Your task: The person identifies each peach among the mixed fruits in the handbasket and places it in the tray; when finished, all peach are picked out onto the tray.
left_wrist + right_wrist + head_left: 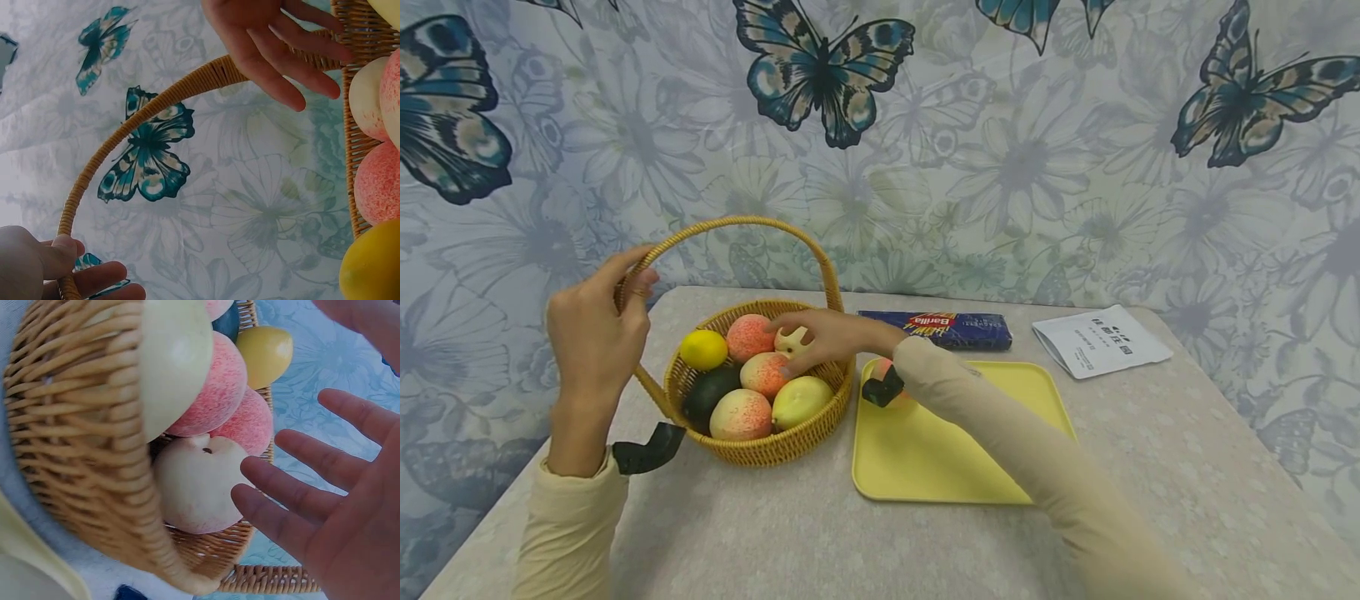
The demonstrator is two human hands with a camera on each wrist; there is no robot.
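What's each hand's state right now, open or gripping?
Left hand: closed, holding the basket handle.
Right hand: open by the fruit, holding nothing.

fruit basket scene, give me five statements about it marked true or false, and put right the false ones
1. The left hand holds the basket by its handle. True.
2. The blue packet lies behind the yellow tray. True.
3. The basket stands on the yellow tray. False: in the head view it stands to the left of it.
4. The white pouch lies to the right of the blue packet in the head view. True.
5. A hand grips the white pouch. False: it lies on the table, and the right hand is by the peaches.
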